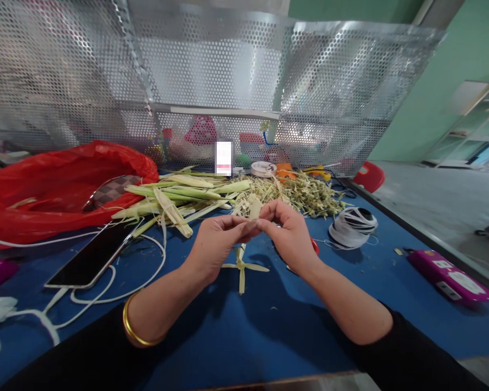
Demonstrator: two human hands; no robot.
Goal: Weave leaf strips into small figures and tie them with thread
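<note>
Between the fingertips of both hands, in the middle of the view, is a small pale piece of corn husk. My left hand pinches it from one side, with a gold bangle on that wrist. From the other side my right hand pinches it too, fingers bent. Just below the hands a cross-shaped husk piece lies on the blue table, its top partly hidden by my left hand. Behind the hands are long husk strips and a heap of shredded dry husk.
A spool of white string and a purple packet are on the right. On the left are a red plastic bag, a phone and white cables. A perforated metal screen stands behind the table.
</note>
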